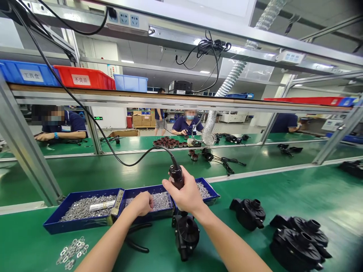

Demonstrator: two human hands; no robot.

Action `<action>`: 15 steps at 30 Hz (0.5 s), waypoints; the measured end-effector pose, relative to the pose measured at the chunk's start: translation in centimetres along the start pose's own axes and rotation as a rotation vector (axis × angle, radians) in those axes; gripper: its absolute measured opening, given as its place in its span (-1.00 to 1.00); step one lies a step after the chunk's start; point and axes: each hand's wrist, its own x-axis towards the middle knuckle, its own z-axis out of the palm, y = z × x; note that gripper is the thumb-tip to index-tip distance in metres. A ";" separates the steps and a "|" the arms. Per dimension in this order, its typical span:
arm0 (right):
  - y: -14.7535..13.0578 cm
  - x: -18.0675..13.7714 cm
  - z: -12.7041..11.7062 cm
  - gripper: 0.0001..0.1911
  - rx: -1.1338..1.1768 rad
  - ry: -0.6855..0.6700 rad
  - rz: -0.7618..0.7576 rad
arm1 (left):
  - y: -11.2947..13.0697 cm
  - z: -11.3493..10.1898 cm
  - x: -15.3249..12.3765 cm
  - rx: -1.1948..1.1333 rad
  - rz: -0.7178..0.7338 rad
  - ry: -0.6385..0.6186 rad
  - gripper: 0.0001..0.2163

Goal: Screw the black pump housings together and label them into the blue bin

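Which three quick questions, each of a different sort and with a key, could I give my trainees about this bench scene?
1. What does the right hand hold?
A) a red bin
B) a corded tool
C) a power strip

2. True or false: the left hand is at the middle bin of the three blue ones.

3. Fill the gap: the loose metal rings lie in front of the ____ blue bin.

Key:
1. B
2. True
3. left
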 end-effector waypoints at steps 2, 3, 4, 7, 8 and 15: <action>0.0 0.0 -0.1 -0.74 0.001 -0.014 -0.002 | 0.0 0.1 0.1 0.003 -0.001 -0.011 -0.86; 0.0 0.0 -0.1 -0.74 0.004 -0.021 0.001 | 0.0 0.1 0.1 0.005 0.001 -0.005 -0.85; 0.1 0.0 -0.1 -0.74 0.008 -0.026 0.005 | 0.0 0.2 0.1 0.005 0.005 0.011 -0.84; 0.4 0.0 -0.3 -0.74 0.014 -0.032 0.021 | -0.4 0.4 -0.1 -0.010 0.034 0.071 -0.82; 0.4 0.0 -0.3 -0.74 0.015 -0.030 0.024 | -0.5 0.4 -0.1 -0.019 0.050 0.076 -0.77; 0.0 -0.2 0.2 -0.73 0.023 -0.083 0.003 | -0.3 0.4 1.2 -0.057 0.125 -0.046 -0.81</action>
